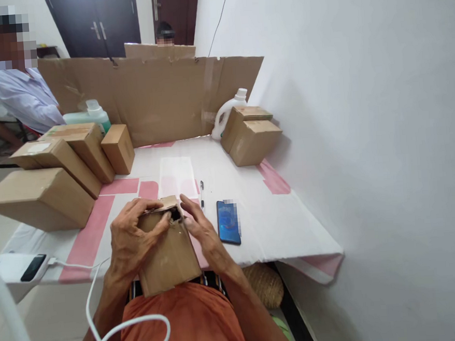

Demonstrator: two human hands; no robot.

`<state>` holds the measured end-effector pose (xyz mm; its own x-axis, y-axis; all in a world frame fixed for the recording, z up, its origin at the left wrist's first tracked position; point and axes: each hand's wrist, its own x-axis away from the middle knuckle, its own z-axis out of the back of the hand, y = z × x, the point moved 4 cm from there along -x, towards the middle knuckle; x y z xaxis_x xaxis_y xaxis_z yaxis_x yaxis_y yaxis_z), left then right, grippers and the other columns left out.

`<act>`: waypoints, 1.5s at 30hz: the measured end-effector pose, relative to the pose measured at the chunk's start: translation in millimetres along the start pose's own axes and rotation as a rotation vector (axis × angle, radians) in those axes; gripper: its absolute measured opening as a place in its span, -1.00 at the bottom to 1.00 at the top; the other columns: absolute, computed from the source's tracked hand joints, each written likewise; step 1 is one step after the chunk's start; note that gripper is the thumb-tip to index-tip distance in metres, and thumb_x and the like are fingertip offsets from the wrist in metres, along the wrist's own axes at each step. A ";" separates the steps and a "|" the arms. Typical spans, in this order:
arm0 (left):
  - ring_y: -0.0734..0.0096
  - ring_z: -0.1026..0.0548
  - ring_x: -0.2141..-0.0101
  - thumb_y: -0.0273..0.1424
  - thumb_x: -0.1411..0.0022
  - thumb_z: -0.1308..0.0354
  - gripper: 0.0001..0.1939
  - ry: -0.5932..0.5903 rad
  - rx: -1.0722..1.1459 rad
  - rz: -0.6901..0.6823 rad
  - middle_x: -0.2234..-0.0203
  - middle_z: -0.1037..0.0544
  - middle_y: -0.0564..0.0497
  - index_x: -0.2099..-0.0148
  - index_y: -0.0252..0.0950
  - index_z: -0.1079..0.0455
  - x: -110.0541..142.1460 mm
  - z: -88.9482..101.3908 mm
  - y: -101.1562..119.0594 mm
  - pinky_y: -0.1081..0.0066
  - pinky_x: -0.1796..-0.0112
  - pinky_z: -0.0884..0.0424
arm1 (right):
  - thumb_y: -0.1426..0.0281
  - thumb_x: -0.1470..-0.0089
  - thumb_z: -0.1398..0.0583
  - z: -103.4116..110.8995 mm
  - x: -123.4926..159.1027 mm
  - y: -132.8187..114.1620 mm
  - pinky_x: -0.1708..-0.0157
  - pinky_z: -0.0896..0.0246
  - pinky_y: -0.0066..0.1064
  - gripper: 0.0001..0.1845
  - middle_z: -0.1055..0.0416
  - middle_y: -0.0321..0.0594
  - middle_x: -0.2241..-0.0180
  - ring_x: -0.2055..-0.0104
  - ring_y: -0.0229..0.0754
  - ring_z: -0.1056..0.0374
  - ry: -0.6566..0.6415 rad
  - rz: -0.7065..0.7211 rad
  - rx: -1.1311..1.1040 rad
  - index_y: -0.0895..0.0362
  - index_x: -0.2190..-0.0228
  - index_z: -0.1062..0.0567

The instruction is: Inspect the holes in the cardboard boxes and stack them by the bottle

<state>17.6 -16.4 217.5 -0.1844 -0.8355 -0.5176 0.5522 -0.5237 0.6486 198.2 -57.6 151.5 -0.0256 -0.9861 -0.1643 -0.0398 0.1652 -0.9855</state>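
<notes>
A small brown cardboard box (169,263) is tilted against the table's front edge, close to my body. Its far end is partly open, with a torn flap (170,201) and a dark gap beside it. My left hand (133,239) grips the box from the left, its thumb at the gap and its fingers over the top edge. On the right side, my right hand (200,229) rests against the box near the flap, fingers stretched out and apart. What lies inside the box is hidden.
A phone (228,222) and a pen (202,194) lie right of the box. Cardboard boxes (38,199) stand left, more boxes (254,142) at the back right by a white jug (227,111). A white cable (92,299) loops from a power bank (35,267). A person sits back left.
</notes>
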 end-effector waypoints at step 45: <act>0.28 -0.57 0.20 -0.33 -0.46 -0.16 -0.85 -0.058 0.040 -0.032 0.27 -0.63 0.02 0.13 -0.20 -0.56 -14.3 -5.7 -3.1 0.30 0.10 -0.45 | 0.31 -0.30 -0.27 20.1 -6.6 -63.1 0.47 -0.49 -0.40 -0.85 -0.62 -0.24 0.27 0.37 -0.19 -0.58 0.234 0.254 -0.239 0.00 0.14 -0.66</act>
<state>23.1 -1.8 219.7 -0.2492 -0.8258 -0.5059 0.5125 -0.5557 0.6547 220.9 -61.8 213.9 -0.2895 -0.8872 -0.3591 -0.2326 0.4292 -0.8728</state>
